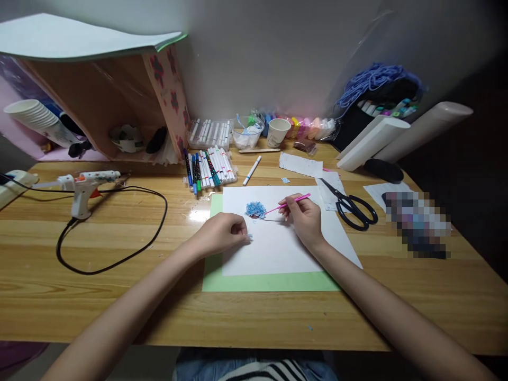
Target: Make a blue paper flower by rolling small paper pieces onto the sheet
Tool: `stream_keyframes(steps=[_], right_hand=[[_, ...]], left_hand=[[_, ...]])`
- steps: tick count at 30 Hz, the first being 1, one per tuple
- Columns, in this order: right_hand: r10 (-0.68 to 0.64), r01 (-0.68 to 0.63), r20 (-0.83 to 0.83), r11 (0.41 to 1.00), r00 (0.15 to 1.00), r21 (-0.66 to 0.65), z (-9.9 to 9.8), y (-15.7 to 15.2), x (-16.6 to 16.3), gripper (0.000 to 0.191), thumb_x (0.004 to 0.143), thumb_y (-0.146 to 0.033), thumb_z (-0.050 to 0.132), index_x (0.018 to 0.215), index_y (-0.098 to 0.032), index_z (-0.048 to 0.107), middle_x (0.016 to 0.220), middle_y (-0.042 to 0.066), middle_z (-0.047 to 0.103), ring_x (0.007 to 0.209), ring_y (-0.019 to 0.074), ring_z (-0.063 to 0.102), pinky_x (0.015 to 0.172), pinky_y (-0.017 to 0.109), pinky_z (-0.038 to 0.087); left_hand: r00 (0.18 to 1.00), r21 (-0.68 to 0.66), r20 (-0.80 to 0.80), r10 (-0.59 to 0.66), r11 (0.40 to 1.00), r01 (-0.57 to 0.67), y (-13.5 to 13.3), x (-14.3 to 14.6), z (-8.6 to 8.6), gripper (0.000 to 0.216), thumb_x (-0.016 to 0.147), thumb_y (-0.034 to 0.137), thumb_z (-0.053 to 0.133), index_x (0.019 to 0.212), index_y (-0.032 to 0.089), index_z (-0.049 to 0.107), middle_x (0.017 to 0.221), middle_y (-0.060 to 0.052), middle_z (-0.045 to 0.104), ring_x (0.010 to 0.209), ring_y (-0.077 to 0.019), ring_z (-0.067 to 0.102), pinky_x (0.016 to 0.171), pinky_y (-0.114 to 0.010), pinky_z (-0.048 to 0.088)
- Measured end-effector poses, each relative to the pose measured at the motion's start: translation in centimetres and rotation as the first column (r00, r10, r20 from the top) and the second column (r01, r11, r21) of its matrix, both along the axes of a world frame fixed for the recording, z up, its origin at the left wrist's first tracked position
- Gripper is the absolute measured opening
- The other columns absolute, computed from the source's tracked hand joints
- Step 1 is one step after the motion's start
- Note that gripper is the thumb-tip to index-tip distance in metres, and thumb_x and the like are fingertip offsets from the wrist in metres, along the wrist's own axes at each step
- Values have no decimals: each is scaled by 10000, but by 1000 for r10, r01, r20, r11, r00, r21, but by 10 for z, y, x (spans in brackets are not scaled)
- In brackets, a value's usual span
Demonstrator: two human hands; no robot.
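Observation:
My right hand (304, 216) is closed on a thin pink stick (291, 201), whose tip points left at a small blue crumpled cluster (255, 209) stuck on a white sheet (278, 248). My left hand (224, 233) rests on the sheet's left edge, fingers curled and pinching small pale bits I cannot make out. The white sheet lies on a green sheet (270, 282) on the wooden table (99, 280).
Black scissors (351, 205) lie right of the sheet. A glue gun (85, 185) with a looping black cable (119, 233) sits at the left. Markers (208, 166), a paper cup (278, 131), a plastic bowl (246, 135) and coloured pots line the back.

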State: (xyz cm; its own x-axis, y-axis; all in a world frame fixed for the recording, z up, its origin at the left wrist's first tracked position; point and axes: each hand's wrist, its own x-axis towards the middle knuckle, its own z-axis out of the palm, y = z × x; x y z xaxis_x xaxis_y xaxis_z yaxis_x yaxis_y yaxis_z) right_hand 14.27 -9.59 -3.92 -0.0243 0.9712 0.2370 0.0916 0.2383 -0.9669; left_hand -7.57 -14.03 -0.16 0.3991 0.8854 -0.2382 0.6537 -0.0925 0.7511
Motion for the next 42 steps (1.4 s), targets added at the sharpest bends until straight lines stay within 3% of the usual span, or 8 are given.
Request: stream_keyframes(steps=[5, 8, 12, 21, 30, 34, 42], right_hand=[[132, -192, 268, 958, 954, 212, 3, -11, -2, 225, 889, -323, 550, 783, -168, 675, 723, 45, 686, 641, 146, 630, 612, 282, 496], [124, -287, 425, 894, 897, 345, 6, -15, -3, 170, 898, -252, 534, 835, -188, 679, 767, 50, 715, 714, 164, 652, 672, 303, 505], [112, -355, 490, 825, 865, 439, 8, -15, -5, 139, 896, -216, 529, 882, -199, 666, 777, 55, 723, 692, 171, 646, 660, 314, 509], [29, -368, 558, 781, 829, 505, 6, -14, 2, 107, 882, -157, 535, 896, -183, 639, 768, 59, 718, 690, 169, 639, 648, 312, 494], [20, -352, 556, 792, 831, 498, 5, -14, 3, 93, 882, -148, 544, 894, -181, 630, 767, 55, 709, 696, 163, 625, 649, 309, 483], [15, -338, 538, 792, 843, 507, 5, -13, 3, 83, 883, -140, 548, 882, -175, 624, 755, 53, 701, 683, 157, 608, 645, 302, 482], [14, -318, 514, 800, 858, 508, 3, -11, 3, 78, 892, -151, 547, 874, -178, 617, 754, 47, 698, 689, 153, 607, 653, 297, 483]], left_hand=[[994, 68, 43, 96, 993, -99, 9, 6, -9, 227, 745, 403, 635, 746, 179, 672, 697, -15, 643, 640, -143, 535, 566, -240, 351], [992, 84, 62, 109, 990, -114, 8, 7, -12, 222, 752, 403, 630, 753, 185, 670, 715, -12, 647, 648, -142, 534, 573, -246, 359], [989, 91, 65, 134, 986, -140, 5, 8, -15, 219, 766, 405, 623, 770, 189, 657, 730, -8, 648, 647, -141, 531, 573, -247, 361], [985, 83, 71, 155, 983, -161, 2, 9, -17, 166, 777, 363, 632, 786, 199, 659, 732, 6, 641, 653, -132, 532, 574, -239, 366], [966, 32, 123, 226, 972, -231, 8, 18, -13, 160, 814, 319, 590, 816, 186, 679, 802, -17, 698, 721, -151, 596, 649, -259, 422], [967, 83, 93, 238, 966, -246, 13, 23, -10, 182, 837, 317, 564, 826, 194, 699, 849, -24, 719, 777, -168, 622, 698, -275, 433], [953, 149, 14, 304, 941, -302, 14, 33, -3, 130, 799, 281, 603, 820, 211, 711, 768, -3, 718, 687, -145, 623, 614, -250, 418]])
